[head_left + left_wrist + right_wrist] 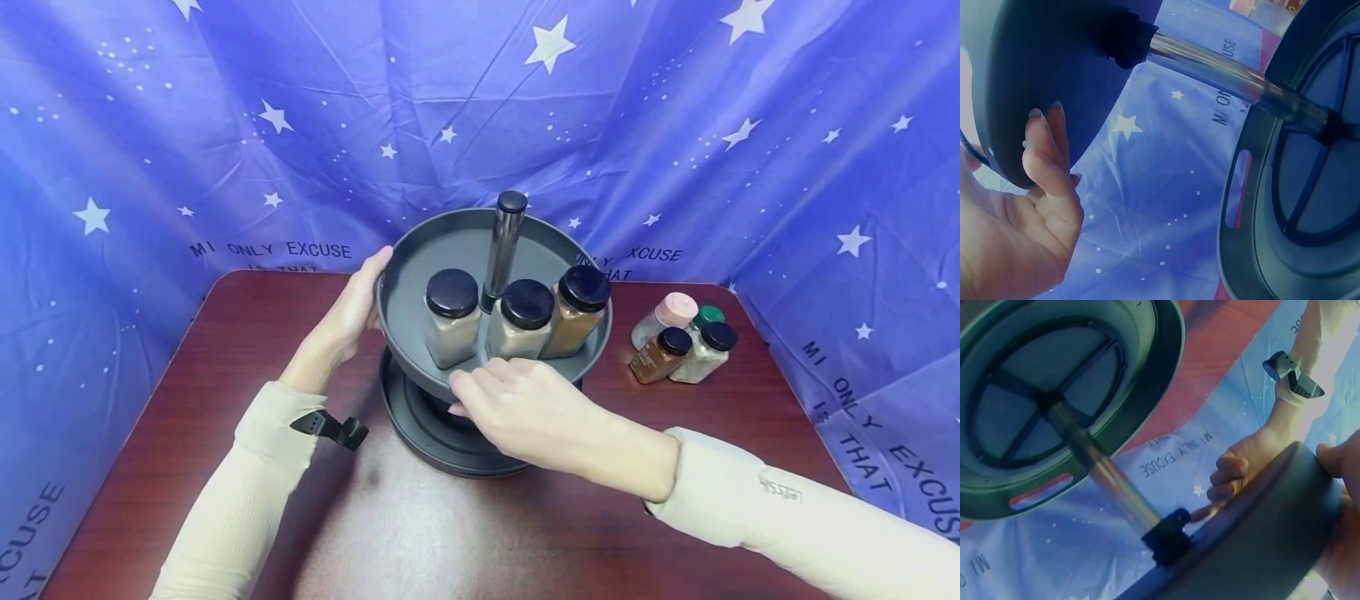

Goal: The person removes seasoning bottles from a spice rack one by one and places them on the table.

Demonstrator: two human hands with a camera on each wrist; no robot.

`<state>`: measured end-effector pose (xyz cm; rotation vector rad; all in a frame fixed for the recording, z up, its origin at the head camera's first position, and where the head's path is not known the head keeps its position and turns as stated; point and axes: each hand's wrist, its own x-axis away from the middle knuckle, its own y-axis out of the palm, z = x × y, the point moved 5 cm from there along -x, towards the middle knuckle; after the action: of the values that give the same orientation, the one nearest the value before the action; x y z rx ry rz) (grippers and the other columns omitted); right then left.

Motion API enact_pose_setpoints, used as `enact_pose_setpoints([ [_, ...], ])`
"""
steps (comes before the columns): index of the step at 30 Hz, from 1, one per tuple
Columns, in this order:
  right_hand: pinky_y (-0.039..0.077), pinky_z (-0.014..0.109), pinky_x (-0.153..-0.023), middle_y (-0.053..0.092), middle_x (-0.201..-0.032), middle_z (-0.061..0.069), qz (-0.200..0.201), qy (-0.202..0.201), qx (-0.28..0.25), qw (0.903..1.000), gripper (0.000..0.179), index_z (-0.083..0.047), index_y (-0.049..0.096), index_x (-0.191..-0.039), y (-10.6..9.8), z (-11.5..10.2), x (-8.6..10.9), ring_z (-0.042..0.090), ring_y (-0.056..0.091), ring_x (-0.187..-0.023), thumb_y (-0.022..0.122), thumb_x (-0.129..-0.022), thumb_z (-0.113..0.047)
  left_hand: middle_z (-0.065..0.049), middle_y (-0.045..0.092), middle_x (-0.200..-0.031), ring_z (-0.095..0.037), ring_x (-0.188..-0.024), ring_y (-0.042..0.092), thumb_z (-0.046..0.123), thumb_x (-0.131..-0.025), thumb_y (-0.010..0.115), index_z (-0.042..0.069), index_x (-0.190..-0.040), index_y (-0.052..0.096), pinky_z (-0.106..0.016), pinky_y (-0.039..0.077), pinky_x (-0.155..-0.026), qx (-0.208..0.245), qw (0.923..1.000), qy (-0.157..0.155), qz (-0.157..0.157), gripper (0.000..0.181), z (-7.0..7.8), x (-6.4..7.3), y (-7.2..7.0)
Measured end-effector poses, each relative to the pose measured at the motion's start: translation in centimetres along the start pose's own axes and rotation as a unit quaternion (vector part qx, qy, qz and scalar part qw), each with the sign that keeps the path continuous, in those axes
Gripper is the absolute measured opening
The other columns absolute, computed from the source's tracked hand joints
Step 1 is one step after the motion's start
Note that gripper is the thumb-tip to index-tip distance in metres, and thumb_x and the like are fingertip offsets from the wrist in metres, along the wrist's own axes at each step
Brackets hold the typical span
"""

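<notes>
Hands (pixel 337 315) (pixel 521 408) grasp the upper tray (pixel 431 242), left bent beneath, right apparently curled over its front.

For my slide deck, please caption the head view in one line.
Left hand and right hand hold an upper tray bearing three black-lidded jars above a lower tray.

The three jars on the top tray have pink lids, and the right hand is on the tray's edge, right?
Not quite: the lids are black, as the head view shows. The three jars are on the top tray, and the right hand is on its edge.
</notes>
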<state>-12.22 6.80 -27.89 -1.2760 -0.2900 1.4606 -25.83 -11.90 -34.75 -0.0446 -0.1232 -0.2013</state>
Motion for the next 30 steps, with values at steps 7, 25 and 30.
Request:
enact_pose_setpoints([
  [7, 0.038, 0.025, -0.049, 0.046, -0.061, -0.001, -0.055, -0.002, -0.012, 0.9984, 0.028, -0.010, 0.050, -0.083, -1.6, 1.3, 2.0, 0.016, 0.046, -0.053, 0.047, -0.103, -0.028, 0.006, 0.059, -0.057, -0.009, -0.046, 0.053, 0.056, -0.103, 0.024, 0.016, -0.083, 0.057, -0.026, 0.042, -0.045, 0.005, 0.9999, -0.001, -0.012, 0.055, 0.0, -0.1, 0.0],
  [25, 0.042, 0.028, -0.047, 0.053, -0.063, 0.000, -0.128, 0.039, 0.023, 0.9907, 0.031, -0.009, 0.054, -0.081, -2.7, 0.0, -0.1, 0.018, 0.054, -0.058, 0.071, -0.087, -0.034, 0.013, 0.068, -0.086, -0.005, -0.081, 0.065, 0.061, -0.102, 0.022, 0.013, -0.132, 0.054, -0.028, 0.054, -0.072, -0.013, 0.9998, -0.015, 0.001, 0.065, 0.1, 0.1, 0.0],
  [30, 0.043, 0.028, -0.045, 0.054, -0.062, 0.001, -0.094, 0.079, 0.053, 0.9910, 0.030, -0.009, 0.054, -0.080, -1.6, -1.1, -1.2, 0.019, 0.055, -0.056, 0.064, -0.093, -0.034, 0.013, 0.069, -0.088, -0.005, -0.083, 0.067, 0.059, -0.102, 0.023, 0.011, -0.135, 0.053, -0.029, 0.055, -0.074, -0.014, 0.9998, -0.013, 0.001, 0.065, 0.1, 0.1, 0.0],
])
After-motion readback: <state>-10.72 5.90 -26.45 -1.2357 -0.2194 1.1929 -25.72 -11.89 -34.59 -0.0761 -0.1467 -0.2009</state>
